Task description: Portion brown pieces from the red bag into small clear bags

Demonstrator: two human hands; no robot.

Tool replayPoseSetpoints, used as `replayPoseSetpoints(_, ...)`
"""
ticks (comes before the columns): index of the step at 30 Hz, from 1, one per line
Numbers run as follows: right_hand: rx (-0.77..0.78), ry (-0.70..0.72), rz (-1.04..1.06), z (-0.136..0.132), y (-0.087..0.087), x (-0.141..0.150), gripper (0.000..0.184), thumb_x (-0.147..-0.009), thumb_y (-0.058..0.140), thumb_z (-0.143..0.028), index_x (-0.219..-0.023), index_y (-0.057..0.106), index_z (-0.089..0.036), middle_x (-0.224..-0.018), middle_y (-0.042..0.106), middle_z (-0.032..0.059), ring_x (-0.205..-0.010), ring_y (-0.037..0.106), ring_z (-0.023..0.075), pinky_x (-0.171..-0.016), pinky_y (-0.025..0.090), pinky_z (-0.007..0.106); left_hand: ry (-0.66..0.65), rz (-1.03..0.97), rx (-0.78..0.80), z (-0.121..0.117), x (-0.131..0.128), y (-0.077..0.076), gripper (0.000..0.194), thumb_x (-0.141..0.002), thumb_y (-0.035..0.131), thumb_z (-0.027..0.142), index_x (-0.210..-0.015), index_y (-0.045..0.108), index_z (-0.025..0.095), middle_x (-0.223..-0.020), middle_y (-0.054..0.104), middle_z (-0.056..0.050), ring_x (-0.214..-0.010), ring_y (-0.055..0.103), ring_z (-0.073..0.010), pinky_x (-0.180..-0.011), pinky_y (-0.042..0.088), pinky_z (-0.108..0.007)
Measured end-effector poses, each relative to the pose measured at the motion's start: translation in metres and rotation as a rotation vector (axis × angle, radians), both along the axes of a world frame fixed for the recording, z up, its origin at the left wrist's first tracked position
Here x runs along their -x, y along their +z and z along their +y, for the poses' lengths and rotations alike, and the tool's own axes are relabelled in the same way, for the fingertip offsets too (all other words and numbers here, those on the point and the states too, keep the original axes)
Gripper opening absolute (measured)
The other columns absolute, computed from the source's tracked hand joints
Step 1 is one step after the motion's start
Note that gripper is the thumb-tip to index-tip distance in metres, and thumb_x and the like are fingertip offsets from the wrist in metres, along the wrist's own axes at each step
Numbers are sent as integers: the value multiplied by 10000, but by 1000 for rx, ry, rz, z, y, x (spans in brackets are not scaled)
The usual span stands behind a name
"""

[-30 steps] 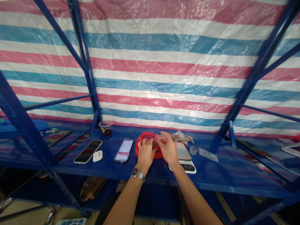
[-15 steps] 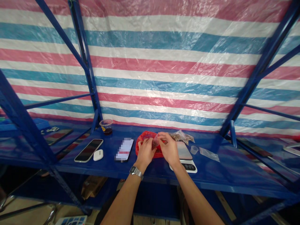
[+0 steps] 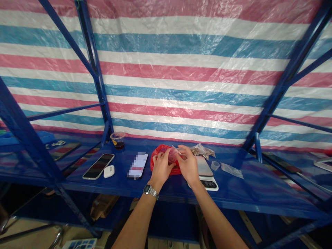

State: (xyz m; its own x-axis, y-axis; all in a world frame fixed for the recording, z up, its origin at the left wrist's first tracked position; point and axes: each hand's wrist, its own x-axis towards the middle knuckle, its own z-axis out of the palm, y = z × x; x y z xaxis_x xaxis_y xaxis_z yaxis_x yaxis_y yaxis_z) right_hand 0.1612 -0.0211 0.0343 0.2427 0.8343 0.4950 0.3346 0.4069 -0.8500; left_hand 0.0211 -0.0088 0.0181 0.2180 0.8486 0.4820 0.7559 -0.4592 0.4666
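Observation:
Both of my hands meet over a red mesh basket point(image 3: 158, 152) on the blue shelf point(image 3: 166, 186). My left hand point(image 3: 161, 168), with a metal watch on its wrist, and my right hand point(image 3: 187, 164) pinch a small clear plastic bag point(image 3: 172, 154) between their fingertips, just above the basket. Brownish bits show through the bag. Under my right wrist lies a white digital scale point(image 3: 206, 173).
Left of the basket lie a blurred phone point(image 3: 138, 165), a white earbud case point(image 3: 108, 171) and a larger phone point(image 3: 98, 166). A small cup of dark liquid point(image 3: 117, 139) stands by the upright. Right of the scale are a clear bag of brown pieces point(image 3: 201, 150), a tiny clear cup point(image 3: 214, 165) and an empty bag point(image 3: 231, 170).
The hands stay at the basket with the small bag; only the fingers shift slightly. The view has tilted down a little.

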Motion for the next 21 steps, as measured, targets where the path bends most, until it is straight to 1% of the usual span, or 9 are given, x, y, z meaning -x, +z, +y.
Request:
replayPoseSetpoints(3, 2, -5, -5, -1, 1, 2, 335, -868, 601, -336, -1176, 672, -224, -989, 763, 71, -897, 736, 245, -843, 585, 382, 4, 14, -9, 0, -1, 1, 643, -892, 687, 200, -1487, 444, 228, -1340, 675, -136, -1286, 568, -287, -1096, 353, -469)
replayPoseSetpoints(6, -5, -29, -26, -1, 2, 2, 308, -865, 601, -328, -1145, 680, -225, -956, 769, 66, -856, 738, 245, -821, 587, 378, 11, 15, -35, 0, -1, 2, 593, -918, 647, 200, -1477, 452, 220, -1336, 676, -138, -1273, 574, -280, -1097, 353, -476)
replayPoseSetpoints(9, -1, -41, -67, -1, 0, 1, 310, -863, 601, -321, -1148, 677, -228, -912, 769, 55, -806, 735, 241, -799, 587, 376, 23, 34, -29, 0, 0, 1, 594, -925, 625, 187, -1487, 438, 229, -1339, 675, -134, -1293, 560, -280, -1097, 353, -480)
replayPoseSetpoints(12, -34, -38, -100, -1, -2, -1, 320, -872, 568, -300, -1164, 681, -233, -959, 769, 63, -834, 735, 240, -806, 587, 372, 29, 48, -19, 1, 1, 0, 609, -913, 630, 173, -1488, 440, 235, -1330, 681, -127, -1302, 552, -292, -1097, 353, -496)
replayPoseSetpoints(15, -48, -43, -121, -4, -4, 0, 344, -872, 547, -283, -1185, 681, -228, -1016, 763, 80, -883, 734, 244, -813, 584, 369, 28, 42, -53, 0, 2, 1, 599, -904, 621, 136, -1472, 468, 248, -1317, 689, -111, -1291, 554, -296, -1095, 359, -500)
replayPoseSetpoints(18, -41, -78, -116, -8, 1, -5, 355, -882, 560, -319, -1198, 682, -211, -996, 755, 91, -847, 729, 244, -765, 582, 358, -1, 17, -124, -6, 2, 8, 613, -904, 608, 113, -1475, 467, 284, -1414, 642, -94, -1362, 508, -285, -1137, 328, -501)
replayPoseSetpoints(20, -67, -149, -78, -9, 8, -22, 366, -889, 574, -367, -1195, 689, -202, -979, 749, 96, -805, 722, 241, -722, 576, 349, -13, -3, -176, -11, 3, 14, 653, -905, 626, 138, -1504, 431, 313, -1529, 553, -82, -1435, 440, -283, -1172, 298, -504)
replayPoseSetpoints(21, -87, -204, -45, -9, 11, -36, 382, -887, 583, -392, -1198, 691, -199, -983, 747, 100, -793, 720, 241, -706, 572, 346, -13, -8, -196, -14, 4, 17, 671, -907, 640, 162, -1518, 413, 323, -1573, 506, -78, -1461, 408, -287, -1182, 291, -505)
